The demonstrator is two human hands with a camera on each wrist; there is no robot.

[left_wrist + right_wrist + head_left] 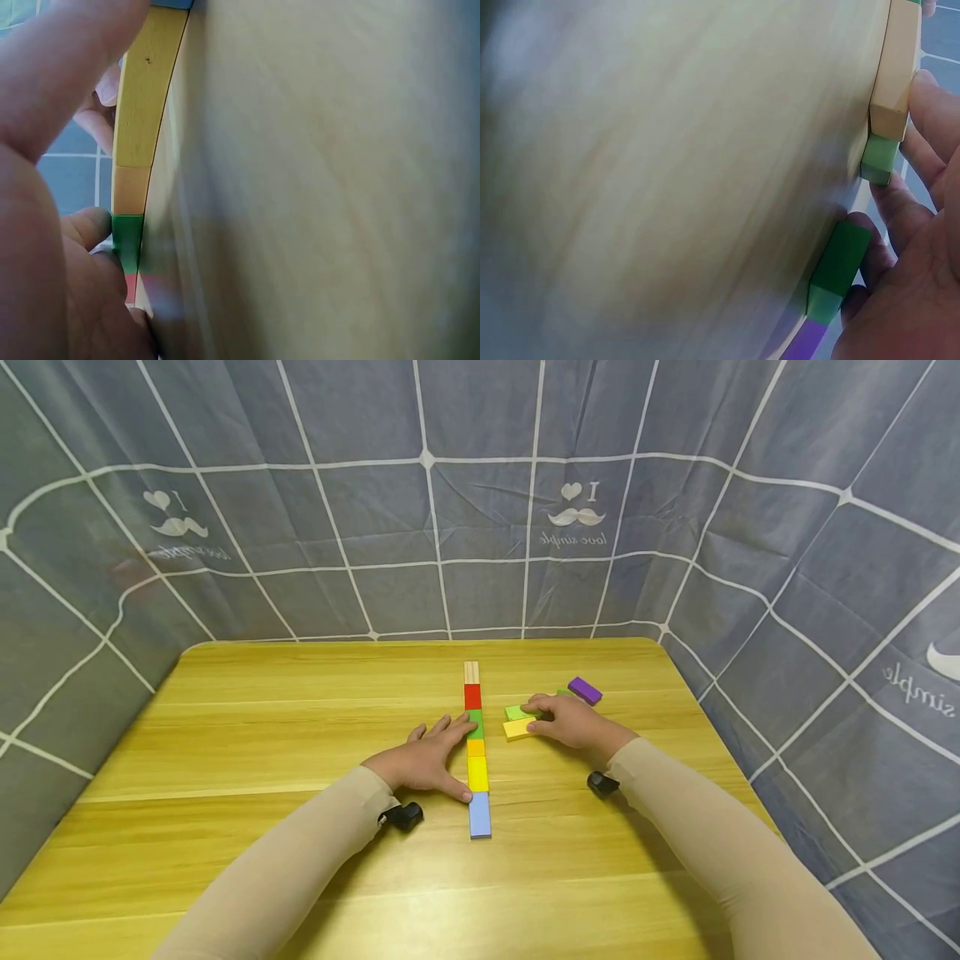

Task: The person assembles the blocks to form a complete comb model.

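A straight row of wooden blocks runs away from me: light blue block (480, 815), yellow block (477, 774), small orange block (476, 747), green block (476, 725), red block (472, 697) and plain wood pieces (471, 672). My left hand (427, 762) spreads along its left side, thumb at the blue-yellow joint, forefinger at the green block. To the right, my right hand (573, 723) has its thumb on a loose yellow block (895, 67) and its fingers by a light green block (880, 158) behind it.
A dark green block (840, 259) lies beneath the right hand's other fingers, with a purple block (585, 691) just beyond. Grey curtain (480, 510) with white lines surrounds the wooden table (262, 727) at its back and sides.
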